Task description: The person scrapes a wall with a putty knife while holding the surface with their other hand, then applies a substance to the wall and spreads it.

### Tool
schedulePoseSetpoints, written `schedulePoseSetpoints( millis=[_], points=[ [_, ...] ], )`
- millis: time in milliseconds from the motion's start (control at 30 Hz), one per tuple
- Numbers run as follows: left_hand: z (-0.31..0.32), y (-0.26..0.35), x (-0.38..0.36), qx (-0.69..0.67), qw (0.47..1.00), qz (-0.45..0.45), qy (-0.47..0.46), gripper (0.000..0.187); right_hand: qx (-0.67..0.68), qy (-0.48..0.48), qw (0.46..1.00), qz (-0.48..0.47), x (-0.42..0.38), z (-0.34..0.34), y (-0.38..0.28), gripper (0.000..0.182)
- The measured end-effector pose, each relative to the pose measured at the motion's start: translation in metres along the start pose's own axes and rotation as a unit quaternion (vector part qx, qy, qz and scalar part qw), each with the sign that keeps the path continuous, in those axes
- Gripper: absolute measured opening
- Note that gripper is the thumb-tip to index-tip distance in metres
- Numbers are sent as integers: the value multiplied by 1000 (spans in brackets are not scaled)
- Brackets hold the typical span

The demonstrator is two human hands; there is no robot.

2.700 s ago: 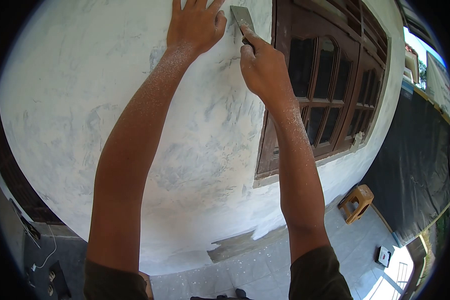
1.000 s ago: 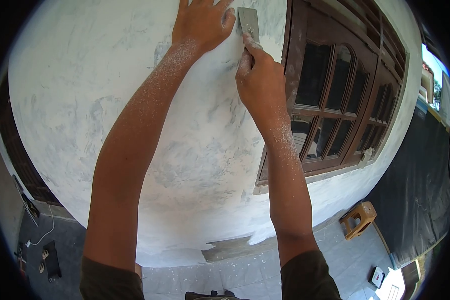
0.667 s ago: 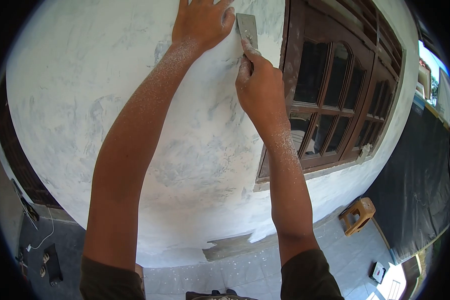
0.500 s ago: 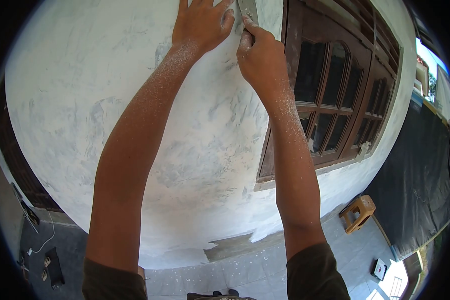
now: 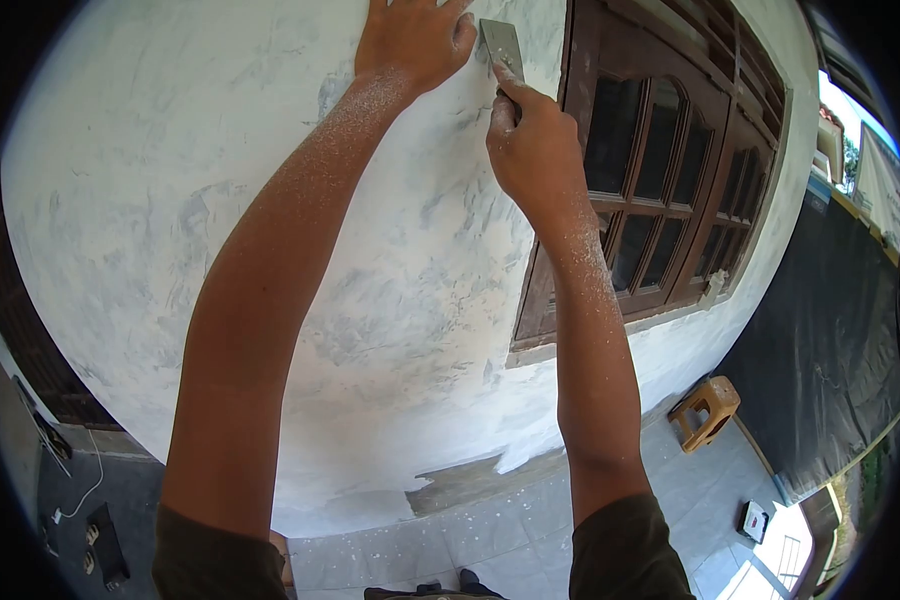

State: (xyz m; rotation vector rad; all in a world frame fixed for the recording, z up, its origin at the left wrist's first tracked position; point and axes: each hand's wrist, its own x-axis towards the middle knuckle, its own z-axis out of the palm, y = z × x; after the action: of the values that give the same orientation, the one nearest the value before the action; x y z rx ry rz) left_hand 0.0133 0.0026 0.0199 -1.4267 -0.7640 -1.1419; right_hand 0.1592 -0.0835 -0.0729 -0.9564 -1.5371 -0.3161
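My right hand (image 5: 537,145) grips a putty knife (image 5: 502,47), its fingers wrapped around the handle and the index finger stretched along the blade. The wide metal blade points up and lies against the white, patchy wall (image 5: 390,290), just left of the wooden window. Left of the blade, my left hand (image 5: 410,45) rests on the wall with its fingers apart and holds nothing. Its fingertips are cut off by the top edge of the view. White dust speckles both wrists and forearms.
A brown window (image 5: 660,170) with glass panes is set in the wall on the right. Below it, a tan plastic stool (image 5: 705,412) and a small black-and-white container (image 5: 753,522) stand on the tiled floor (image 5: 470,540), which carries white flecks. A dark sheet (image 5: 820,350) hangs at far right.
My right hand has drawn the putty knife down the wall a little, so more of the blade shows. My left hand stays at nearly the same spot. The view has shifted slightly.
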Motion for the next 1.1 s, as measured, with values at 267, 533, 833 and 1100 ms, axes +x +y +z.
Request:
schedulePoseSetpoints(
  millis=[267, 533, 833, 1100],
  points=[
    [1, 0, 1, 6, 1000, 3, 5, 54, -19, 35, 997, -63, 38, -6, -11, 35],
    [-2, 1, -1, 0, 1000, 2, 6, 53, -19, 18, 999, -39, 18, -1, -7, 35],
    [0, 2, 0, 7, 1000, 0, 2, 52, -53, 13, 998, -15, 8, -3, -1, 38],
    [0, 1, 0, 3, 1000, 4, 14, 52, -46, 0, 999, -8, 23, -12, -6, 38]
  ],
)
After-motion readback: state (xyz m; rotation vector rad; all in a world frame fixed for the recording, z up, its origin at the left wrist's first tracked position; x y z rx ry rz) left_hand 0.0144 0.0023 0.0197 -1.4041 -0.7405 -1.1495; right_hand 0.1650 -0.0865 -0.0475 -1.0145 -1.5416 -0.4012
